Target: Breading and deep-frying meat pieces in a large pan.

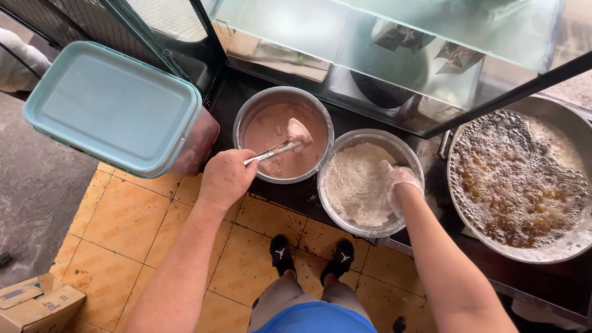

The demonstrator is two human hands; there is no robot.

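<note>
Yellow floor tiles (123,228) lie below. Left hand (225,179) grips tongs (271,152) lifting a battered piece (299,131) over the batter bowl (246,117); gloved right hand (398,182) digs into the flour bowl (345,139), fingers curled.

Orange tiled floor (135,228) — glass case (370,43) — daylight.

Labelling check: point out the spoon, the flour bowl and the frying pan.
spoon (275,150): head view, middle of the metal handle.
flour bowl (371,134): head view, bare far rim.
frying pan (550,105): head view, bare far rim above the bubbling oil.
</note>
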